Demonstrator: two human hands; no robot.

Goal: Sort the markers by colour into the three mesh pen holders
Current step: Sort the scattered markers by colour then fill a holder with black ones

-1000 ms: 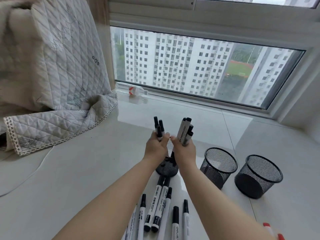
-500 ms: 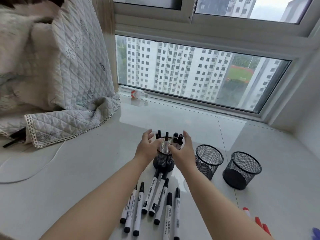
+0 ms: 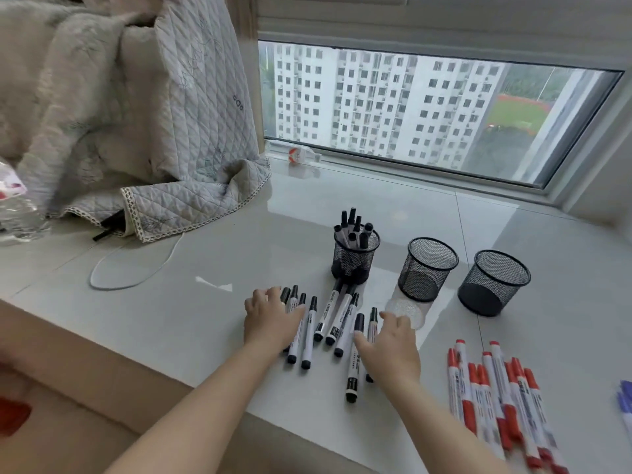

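Observation:
Three black mesh holders stand in a row on the white sill. The left holder [image 3: 355,254] has several black-capped markers standing in it. The middle holder [image 3: 427,268] and the right holder [image 3: 492,282] look empty. Several loose black markers [image 3: 337,313] lie flat in front of the left holder. My left hand [image 3: 272,318] lies over the leftmost of them, fingers extended. My right hand [image 3: 390,340] hovers over the rightmost black markers, fingers spread, holding nothing. A bunch of red markers [image 3: 496,388] lies at the right, and blue markers [image 3: 626,401] show at the frame edge.
A quilted blanket [image 3: 143,138] is heaped at the back left, with a white cable [image 3: 136,268] looping out from under it. A small bottle [image 3: 301,155] lies by the window frame. The sill's front edge runs diagonally under my forearms.
Both hands held black markers above the left holder, let them drop into it, then came down and back to the loose black markers. The view tilted lower, bringing the red markers into sight.

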